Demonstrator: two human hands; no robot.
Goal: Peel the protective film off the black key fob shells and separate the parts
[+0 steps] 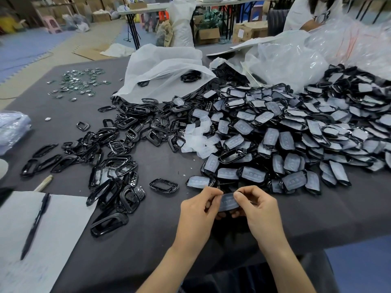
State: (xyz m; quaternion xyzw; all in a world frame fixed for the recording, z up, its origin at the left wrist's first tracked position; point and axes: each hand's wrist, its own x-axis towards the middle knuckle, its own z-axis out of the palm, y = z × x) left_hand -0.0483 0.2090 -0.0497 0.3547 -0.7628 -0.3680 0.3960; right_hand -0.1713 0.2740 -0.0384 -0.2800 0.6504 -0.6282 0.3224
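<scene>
Both of my hands hold one black key fob shell (pixel 229 202) covered in cloudy film, just above the table's near edge. My left hand (pixel 198 210) pinches its left end between thumb and fingers. My right hand (pixel 257 206) pinches its right end, thumb on top. A large heap of film-covered shells (pixel 296 132) fills the table's right half. Bare black frames (pixel 118 144) lie scattered to the left. Peeled films (pixel 196 136) sit in a small white pile between the two.
A white sheet (pixel 53 233) with a black pen (pixel 35 225) lies at the front left. Small metal and green parts (pixel 80 83) are spread at the far left. White and clear plastic bags (pixel 165 68) stand behind the heaps. Another person (pixel 313 11) sits at the far right.
</scene>
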